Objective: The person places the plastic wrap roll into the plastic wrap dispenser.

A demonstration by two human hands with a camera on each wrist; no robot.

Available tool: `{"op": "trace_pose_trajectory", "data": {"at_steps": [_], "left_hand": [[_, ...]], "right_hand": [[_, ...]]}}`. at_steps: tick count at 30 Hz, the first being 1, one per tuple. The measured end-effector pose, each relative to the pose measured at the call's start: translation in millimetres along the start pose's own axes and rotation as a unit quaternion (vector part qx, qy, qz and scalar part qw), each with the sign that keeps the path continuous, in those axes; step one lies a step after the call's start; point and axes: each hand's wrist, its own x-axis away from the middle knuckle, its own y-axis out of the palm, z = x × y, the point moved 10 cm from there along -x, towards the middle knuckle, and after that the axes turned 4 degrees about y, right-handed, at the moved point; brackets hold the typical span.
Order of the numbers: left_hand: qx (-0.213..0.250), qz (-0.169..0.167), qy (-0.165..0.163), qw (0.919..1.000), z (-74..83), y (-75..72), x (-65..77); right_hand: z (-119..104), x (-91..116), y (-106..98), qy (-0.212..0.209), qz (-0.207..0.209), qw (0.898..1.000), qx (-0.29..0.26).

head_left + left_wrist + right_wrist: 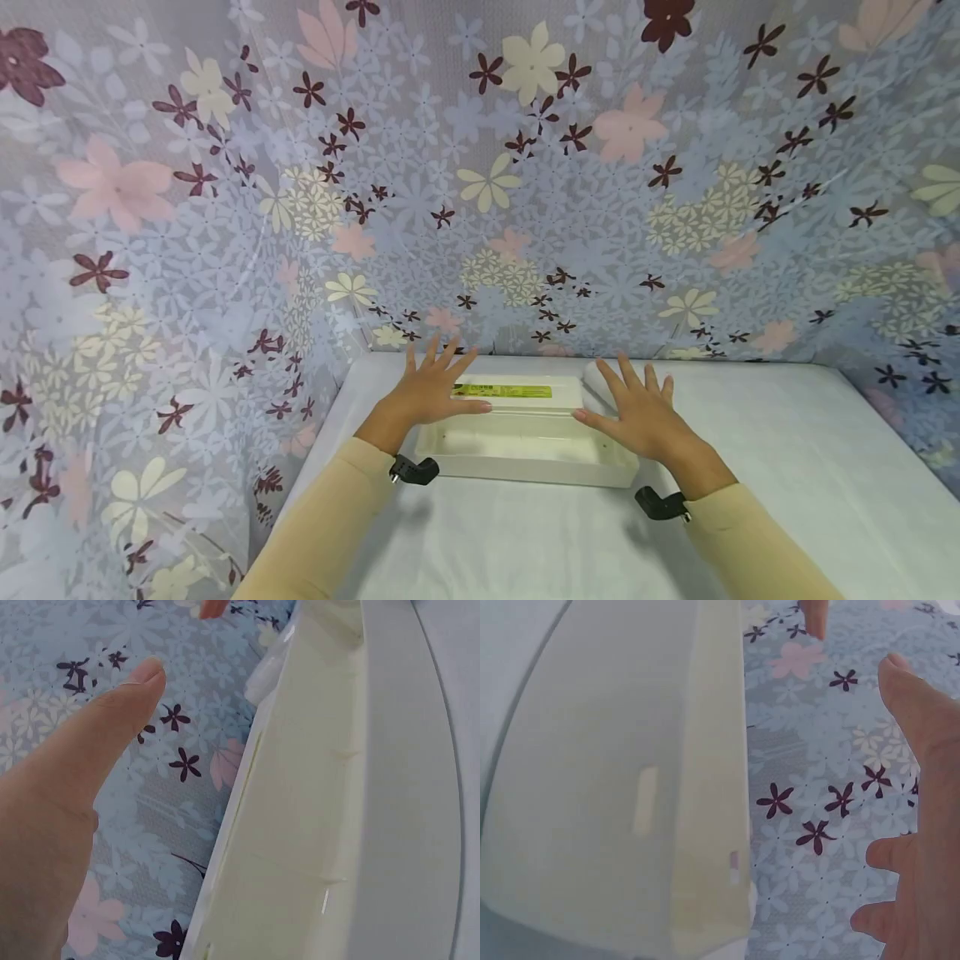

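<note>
The green label (502,390) on the white box (525,454) carries print too small to read

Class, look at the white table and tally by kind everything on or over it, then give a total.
White trays: 1
Green-labelled boxes: 1
White rolls: 1
Hands, left hand and right hand: 2
Total: 5

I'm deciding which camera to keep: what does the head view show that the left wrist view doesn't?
Only the head view shows both hands, the left hand and right hand, spread open at the ends of the shallow white plastic tray, plus its yellow-green label and the white table. Only the left wrist view shows the tray's inner wall close up. Both show the floral curtain.
</note>
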Motion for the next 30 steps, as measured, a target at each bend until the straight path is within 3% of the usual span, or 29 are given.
{"op": "trace_pose_trajectory", "data": {"at_steps": [11,18,30], "left_hand": [[0.079,0.000,-0.025,0.9966,-17.1,25.6,14.5],[0.153,0.027,-0.015,0.9877,-17.8,32.8,26.0],[0.205,0.055,-0.024,0.9770,-19.8,43.8,44.0]], "right_hand": [[10,7,10,0.015,0.003,1.000,-0.021],[20,19,9,0.035,0.008,0.999,-0.040],[37,35,6,0.055,0.002,0.996,-0.068]]}}
